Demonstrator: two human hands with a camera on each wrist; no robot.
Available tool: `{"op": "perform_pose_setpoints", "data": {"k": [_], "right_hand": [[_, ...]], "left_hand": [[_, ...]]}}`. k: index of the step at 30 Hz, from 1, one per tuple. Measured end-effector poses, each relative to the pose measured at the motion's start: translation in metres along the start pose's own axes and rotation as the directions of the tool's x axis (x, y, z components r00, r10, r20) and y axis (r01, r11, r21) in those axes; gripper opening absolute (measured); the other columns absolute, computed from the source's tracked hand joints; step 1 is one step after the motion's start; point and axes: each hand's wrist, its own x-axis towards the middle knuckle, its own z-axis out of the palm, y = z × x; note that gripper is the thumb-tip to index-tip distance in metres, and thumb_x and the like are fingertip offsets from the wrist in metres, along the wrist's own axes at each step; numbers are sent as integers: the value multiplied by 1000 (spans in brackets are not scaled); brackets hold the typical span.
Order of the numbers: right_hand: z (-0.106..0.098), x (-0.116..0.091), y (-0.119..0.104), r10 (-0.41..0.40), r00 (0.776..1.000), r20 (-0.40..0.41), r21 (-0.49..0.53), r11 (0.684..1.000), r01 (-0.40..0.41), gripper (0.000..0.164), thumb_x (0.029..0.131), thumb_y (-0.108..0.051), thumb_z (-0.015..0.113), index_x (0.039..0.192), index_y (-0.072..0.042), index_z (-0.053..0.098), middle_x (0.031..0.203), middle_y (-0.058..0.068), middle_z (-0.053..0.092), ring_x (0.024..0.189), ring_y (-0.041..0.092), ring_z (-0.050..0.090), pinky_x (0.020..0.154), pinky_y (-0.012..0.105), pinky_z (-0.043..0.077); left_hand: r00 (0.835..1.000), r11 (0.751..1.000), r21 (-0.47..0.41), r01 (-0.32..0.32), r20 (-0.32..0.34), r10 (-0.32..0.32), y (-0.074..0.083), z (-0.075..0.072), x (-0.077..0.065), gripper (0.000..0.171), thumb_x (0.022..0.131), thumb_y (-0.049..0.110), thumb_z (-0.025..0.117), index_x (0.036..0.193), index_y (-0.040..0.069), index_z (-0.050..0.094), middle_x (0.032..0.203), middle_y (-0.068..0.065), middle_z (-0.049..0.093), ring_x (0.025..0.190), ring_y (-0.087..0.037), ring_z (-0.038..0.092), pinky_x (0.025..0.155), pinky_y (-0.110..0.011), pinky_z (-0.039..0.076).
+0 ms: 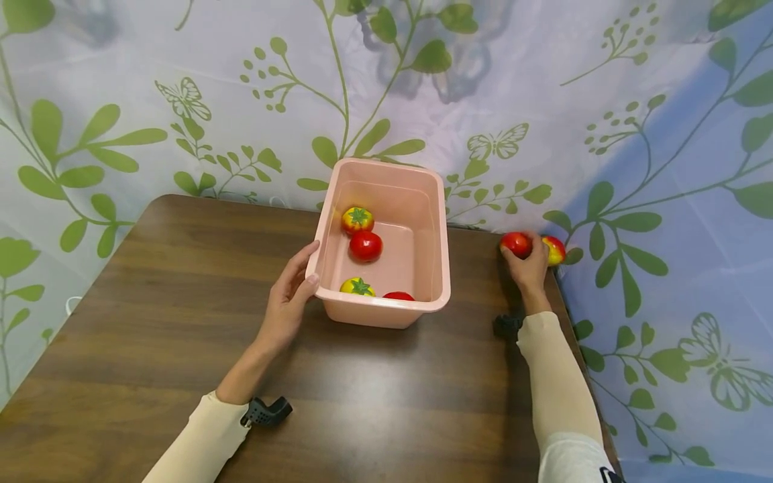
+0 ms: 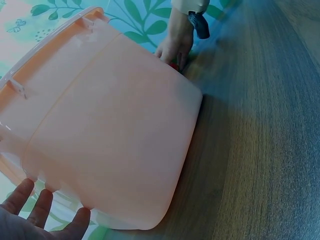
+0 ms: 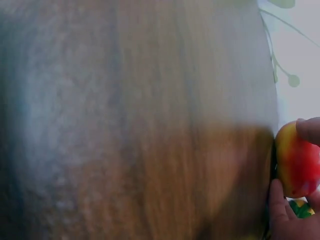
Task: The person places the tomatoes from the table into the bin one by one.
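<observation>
A pink plastic bin (image 1: 386,303) stands on the table with several toy tomatoes inside, among them a glossy red tomato (image 1: 365,247) and a yellow-red tomato (image 1: 357,220) with a green leafy top. My left hand (image 1: 288,302) holds the bin's left rim; in the left wrist view its fingers (image 2: 42,207) touch the outer wall. Over at the table's far right corner, my right hand (image 1: 531,272) grips a red tomato (image 1: 514,244), which shows yellow in the right wrist view (image 3: 295,160). Another red-yellow tomato (image 1: 553,250) lies just right of that hand, partly covered by it.
The brown wooden table (image 1: 181,302) ends at a leaf-patterned curtain (image 1: 229,100) behind and on the right. The bin stands close to the back curtain. Dark wrist straps (image 1: 268,410) sit on both forearms.
</observation>
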Motion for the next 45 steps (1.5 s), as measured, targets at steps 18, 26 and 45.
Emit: {"op": "perform_pose_setpoints", "data": {"k": [18,26,45], "right_hand": [[-5,-20,-12,-15,999,-50,70,997,18,62,95,-25,80,151,-14,56,153,23,49,136,43,53,122,57,40],[-13,-45,-35,-94,993,-67,193,976,105,62,94,-20,82,151,-19,59,148,18,52,126,31,59,113,42,51],[-33,-140,-81,-164,986,-5,473,869,147,65,91,-3,82,150,-14,58,147,2,59,117,13,67,99,15,55]], "left_hand": [[1000,1000,-18,-5,-6,5,-3,1,-5,55,112,13,53,165,23,44,169,-5,45,140,-16,57,105,-21,57],[1000,1000,-12,-3,-6,3,-1,1,-2,54,112,13,53,165,23,44,168,-6,45,137,-14,58,104,-20,57],[1000,999,-34,-1,-10,1,-3,1,0,54,113,13,52,165,21,44,168,-10,44,145,-45,48,106,-23,57]]}}
